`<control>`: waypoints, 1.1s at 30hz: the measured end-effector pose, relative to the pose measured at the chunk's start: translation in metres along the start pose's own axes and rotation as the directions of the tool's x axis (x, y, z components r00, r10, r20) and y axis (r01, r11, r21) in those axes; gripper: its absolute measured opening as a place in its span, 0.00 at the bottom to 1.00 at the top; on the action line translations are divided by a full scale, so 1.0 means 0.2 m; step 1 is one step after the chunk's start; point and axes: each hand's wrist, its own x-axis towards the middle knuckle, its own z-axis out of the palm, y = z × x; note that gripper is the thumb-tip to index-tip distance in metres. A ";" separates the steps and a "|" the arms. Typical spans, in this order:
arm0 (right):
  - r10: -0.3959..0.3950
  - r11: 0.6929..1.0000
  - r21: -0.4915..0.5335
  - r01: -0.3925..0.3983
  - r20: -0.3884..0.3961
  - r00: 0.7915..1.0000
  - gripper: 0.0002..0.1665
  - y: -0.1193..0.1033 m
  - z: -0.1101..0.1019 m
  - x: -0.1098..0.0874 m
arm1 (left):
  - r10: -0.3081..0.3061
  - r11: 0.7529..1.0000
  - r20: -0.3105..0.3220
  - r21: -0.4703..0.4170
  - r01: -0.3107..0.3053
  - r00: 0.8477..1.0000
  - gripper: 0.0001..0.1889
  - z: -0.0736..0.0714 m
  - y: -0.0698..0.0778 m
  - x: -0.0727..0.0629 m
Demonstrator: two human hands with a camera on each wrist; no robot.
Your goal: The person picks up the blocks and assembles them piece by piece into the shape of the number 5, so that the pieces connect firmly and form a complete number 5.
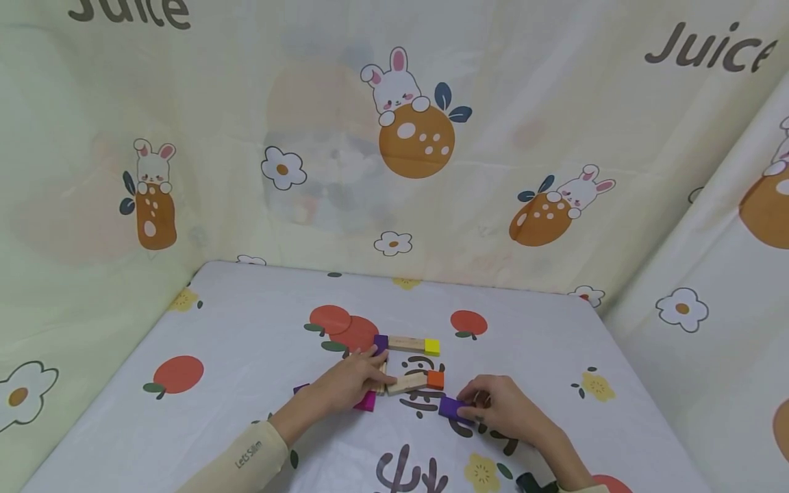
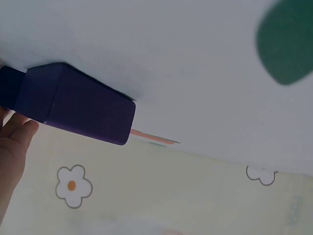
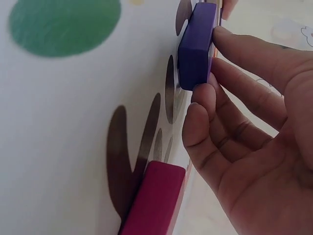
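Inside the far edge of the worktop (image 1: 259, 301), our spread left hand (image 1: 348, 383) touched already-laid colour-ended wooden blocks (image 1: 407, 344); our right hand (image 1: 505, 409) pinched an unjoined purple rectangular block (image 1: 451, 408).

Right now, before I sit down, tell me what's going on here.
A person's right hand grips one end of a purple block, near an orange block on the printed tablecloth. Their left hand reaches over other blocks, its fingertips by the nearer plain wooden block, which has the orange one at its right end. Beyond, a farther plain wooden block ends in a yellow block, and a magenta block shows partly beneath the left hand.
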 end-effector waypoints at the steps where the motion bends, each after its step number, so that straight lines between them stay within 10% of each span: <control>1: 0.003 1.000 -0.001 -0.003 -0.003 1.000 0.10 0.00 0.00 0.00 | 0.000 1.000 0.000 0.001 0.000 1.000 0.18 0.00 0.00 0.00; 33: 0.207 0.978 0.009 -0.207 -0.054 0.977 0.09 -0.15 0.13 0.00 | 0.003 1.000 -0.007 0.014 -0.003 1.000 0.18 0.01 0.00 0.01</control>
